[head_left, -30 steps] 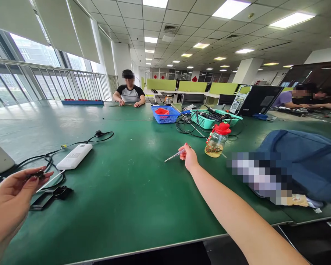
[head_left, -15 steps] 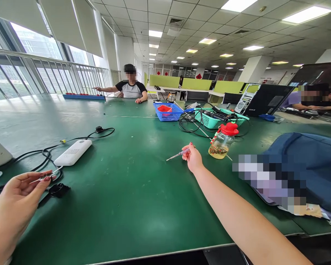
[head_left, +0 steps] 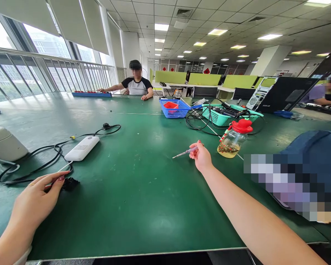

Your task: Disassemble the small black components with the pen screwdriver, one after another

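My right hand (head_left: 200, 156) is closed round the clear, purplish handle of a small screwdriver (head_left: 183, 153). Its thin metal shaft points left, just over the green table (head_left: 143, 206). On the left, my left hand (head_left: 40, 197) pinches a slim item with a pale, thin end (head_left: 64, 166) between thumb and fingers. A bit of red shows under the fingers; the rest is hidden, and I cannot make out its kind. Close beyond those fingertips lies a black plug-like piece (head_left: 71, 184). A white, rounded oblong device (head_left: 82, 148) lies past it, near the pale end.
Black cables (head_left: 48, 149) run beside a whitish appliance (head_left: 6, 143) at far left. A red-lidded jar (head_left: 229, 141) stands right of my right hand. Beyond are a blue basket (head_left: 174, 110), a teal basket (head_left: 219, 118) and a computer case (head_left: 288, 94). A person (head_left: 138, 86) sits opposite.
The view has turned slightly left, so most things sit further right. My left hand has come lower over the black piece and its fingers hide more of the slim item. The right hand keeps its hold.
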Demonstrator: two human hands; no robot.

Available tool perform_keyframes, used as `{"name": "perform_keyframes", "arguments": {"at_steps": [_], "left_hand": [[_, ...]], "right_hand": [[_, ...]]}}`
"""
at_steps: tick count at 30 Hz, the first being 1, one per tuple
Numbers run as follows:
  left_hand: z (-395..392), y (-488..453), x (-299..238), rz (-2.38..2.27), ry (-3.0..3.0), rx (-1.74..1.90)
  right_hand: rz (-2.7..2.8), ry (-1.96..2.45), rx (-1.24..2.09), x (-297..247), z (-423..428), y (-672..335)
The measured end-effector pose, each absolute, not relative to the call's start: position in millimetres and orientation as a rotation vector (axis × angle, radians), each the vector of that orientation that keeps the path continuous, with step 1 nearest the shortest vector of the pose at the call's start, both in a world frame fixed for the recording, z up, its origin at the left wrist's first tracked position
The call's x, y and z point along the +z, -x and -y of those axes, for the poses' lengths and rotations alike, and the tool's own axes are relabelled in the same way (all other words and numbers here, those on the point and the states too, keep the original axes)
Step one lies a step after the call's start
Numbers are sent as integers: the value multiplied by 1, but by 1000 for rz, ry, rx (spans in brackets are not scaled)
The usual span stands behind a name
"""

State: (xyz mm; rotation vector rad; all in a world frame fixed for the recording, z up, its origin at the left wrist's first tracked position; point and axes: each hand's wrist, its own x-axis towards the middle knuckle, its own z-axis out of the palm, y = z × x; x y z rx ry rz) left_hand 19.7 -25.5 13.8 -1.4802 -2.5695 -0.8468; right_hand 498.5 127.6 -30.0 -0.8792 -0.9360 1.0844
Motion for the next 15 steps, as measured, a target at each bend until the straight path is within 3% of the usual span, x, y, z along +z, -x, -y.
{"name": "perform_keyframes", "arguments": {"at_steps": [15], "left_hand": [[25, -25, 12, 2523, 1630, -501]], "right_hand": [[934, 869, 1089, -31, -127, -500]]}}
